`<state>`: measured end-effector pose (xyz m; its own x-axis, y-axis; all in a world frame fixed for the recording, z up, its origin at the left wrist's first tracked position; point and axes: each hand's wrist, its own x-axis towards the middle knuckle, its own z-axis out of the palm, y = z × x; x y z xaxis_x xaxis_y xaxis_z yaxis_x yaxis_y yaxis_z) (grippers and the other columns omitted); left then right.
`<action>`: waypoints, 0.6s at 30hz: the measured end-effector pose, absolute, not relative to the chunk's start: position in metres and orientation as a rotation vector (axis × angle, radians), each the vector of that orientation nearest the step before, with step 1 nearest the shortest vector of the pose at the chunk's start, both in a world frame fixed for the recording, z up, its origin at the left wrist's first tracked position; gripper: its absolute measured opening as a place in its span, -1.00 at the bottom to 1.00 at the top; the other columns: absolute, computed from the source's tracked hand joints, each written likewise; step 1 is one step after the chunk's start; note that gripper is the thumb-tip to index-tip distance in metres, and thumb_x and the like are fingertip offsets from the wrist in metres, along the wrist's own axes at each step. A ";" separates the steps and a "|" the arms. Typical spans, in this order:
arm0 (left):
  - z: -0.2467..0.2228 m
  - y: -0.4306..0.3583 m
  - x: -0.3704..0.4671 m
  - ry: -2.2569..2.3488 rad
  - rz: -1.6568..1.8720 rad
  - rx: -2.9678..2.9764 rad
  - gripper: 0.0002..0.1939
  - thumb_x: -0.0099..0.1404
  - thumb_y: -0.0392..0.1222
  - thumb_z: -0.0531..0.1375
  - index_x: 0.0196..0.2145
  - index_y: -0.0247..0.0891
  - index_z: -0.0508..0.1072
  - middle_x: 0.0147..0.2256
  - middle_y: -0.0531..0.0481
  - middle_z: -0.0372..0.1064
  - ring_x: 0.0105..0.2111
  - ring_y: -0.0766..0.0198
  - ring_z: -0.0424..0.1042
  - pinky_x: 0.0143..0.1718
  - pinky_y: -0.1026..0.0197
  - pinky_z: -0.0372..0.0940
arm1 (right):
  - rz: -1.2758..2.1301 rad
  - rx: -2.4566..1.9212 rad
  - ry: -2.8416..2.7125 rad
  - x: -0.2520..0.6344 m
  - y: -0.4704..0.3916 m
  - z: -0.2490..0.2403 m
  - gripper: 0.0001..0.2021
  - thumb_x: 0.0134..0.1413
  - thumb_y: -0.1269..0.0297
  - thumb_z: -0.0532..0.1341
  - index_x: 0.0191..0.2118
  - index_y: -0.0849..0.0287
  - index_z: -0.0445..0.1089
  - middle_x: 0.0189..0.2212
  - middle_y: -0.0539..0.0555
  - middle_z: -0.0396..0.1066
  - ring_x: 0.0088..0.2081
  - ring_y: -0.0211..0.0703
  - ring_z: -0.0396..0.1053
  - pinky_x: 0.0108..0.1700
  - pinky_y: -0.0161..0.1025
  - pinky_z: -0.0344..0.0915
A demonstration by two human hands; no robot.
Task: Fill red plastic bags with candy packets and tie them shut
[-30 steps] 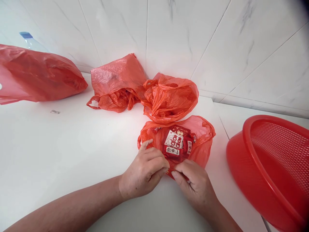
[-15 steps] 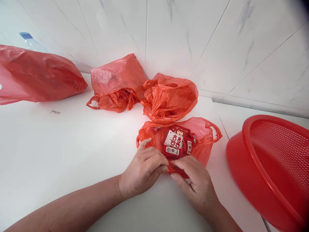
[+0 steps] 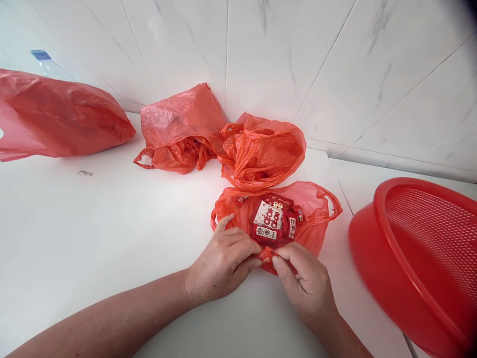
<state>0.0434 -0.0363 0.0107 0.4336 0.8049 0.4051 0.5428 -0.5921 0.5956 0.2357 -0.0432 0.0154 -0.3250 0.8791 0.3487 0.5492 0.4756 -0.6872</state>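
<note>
An open red plastic bag [image 3: 313,233] lies on the white table, with red and white printed packets [image 3: 269,216] showing inside it. Over its near edge, a small red wrapped piece [image 3: 267,254] with gold print is pinched between my two hands. My left hand [image 3: 225,261] holds its left end between thumb and index finger, the little finger raised by the bag's left handle. My right hand [image 3: 305,278] grips the right end with thumb and index fingertip. Whatever is inside the wrapper is hidden.
Two crumpled red bags [image 3: 182,124] [image 3: 264,149] lie behind, against the marbled wall. A larger red bag [image 3: 67,119] is at the left, a blue-capped bottle [image 3: 46,62] behind it. A red mesh basket [image 3: 391,248] stands at the right. A small scrap [image 3: 85,173] lies on the table [image 3: 112,223].
My right hand has shifted slightly right, its thumb and index finger now closed together on the small wrapped piece. More of that piece shows between my hands.
</note>
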 end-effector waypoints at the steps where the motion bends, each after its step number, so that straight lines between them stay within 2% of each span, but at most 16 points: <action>1: 0.011 -0.036 0.043 1.145 0.953 2.323 -0.95 0.27 -0.29 0.13 -0.36 -0.23 0.38 -0.47 0.08 0.42 -0.40 0.31 0.36 0.11 0.02 0.02 | 0.591 -1.179 -2.006 0.235 -0.043 0.015 -0.93 0.16 0.38 0.11 -0.33 0.13 0.32 -0.47 -0.01 0.36 -0.43 -0.26 0.31 -0.44 -0.34 0.24; 4: 0.012 -0.036 0.044 1.123 0.954 2.368 -0.91 0.28 -0.31 0.12 -0.39 -0.24 0.37 -0.47 0.09 0.42 -0.41 0.32 0.35 0.13 0.01 -0.01 | 0.583 -1.136 -2.003 0.234 -0.043 0.017 -0.88 0.12 0.40 0.15 -0.20 0.12 0.33 -0.37 0.02 0.41 -0.36 -0.22 0.36 -0.39 -0.32 0.30; 9: 0.014 -0.035 0.046 1.111 0.955 2.422 -0.87 0.27 -0.38 0.09 -0.42 -0.25 0.36 -0.50 0.11 0.41 -0.44 0.34 0.34 0.13 -0.03 -0.03 | 0.571 -1.054 -2.035 0.234 -0.044 0.019 -0.90 0.13 0.47 0.13 -0.34 0.13 0.31 -0.48 -0.01 0.36 -0.43 -0.26 0.29 -0.41 -0.32 0.28; 12: 0.014 -0.035 0.046 1.130 0.950 2.389 -0.90 0.29 -0.26 0.12 -0.39 -0.25 0.37 -0.48 0.08 0.44 -0.41 0.30 0.36 0.11 -0.05 -0.02 | 0.603 -1.071 -2.000 0.234 -0.045 0.018 -0.91 0.14 0.46 0.12 -0.33 0.13 0.31 -0.47 -0.01 0.36 -0.41 -0.26 0.31 -0.39 -0.32 0.29; 15: 0.014 -0.035 0.045 1.130 0.907 2.357 -0.82 0.27 -0.07 0.17 -0.31 -0.24 0.42 -0.42 0.02 0.46 -0.35 0.24 0.38 0.09 -0.06 0.02 | 0.626 -1.153 -1.919 0.237 -0.046 0.016 -0.93 0.16 0.41 0.12 -0.32 0.11 0.30 -0.45 -0.01 0.35 -0.42 -0.27 0.33 -0.37 -0.33 0.32; 18: 0.014 -0.034 0.044 1.139 0.890 2.364 -0.86 0.31 -0.16 0.11 -0.31 -0.22 0.43 -0.39 0.02 0.47 -0.32 0.24 0.38 0.12 -0.05 -0.01 | 0.636 -1.204 -1.882 0.238 -0.046 0.016 -0.94 0.16 0.38 0.12 -0.32 0.11 0.30 -0.44 -0.01 0.34 -0.43 -0.28 0.33 -0.42 -0.36 0.31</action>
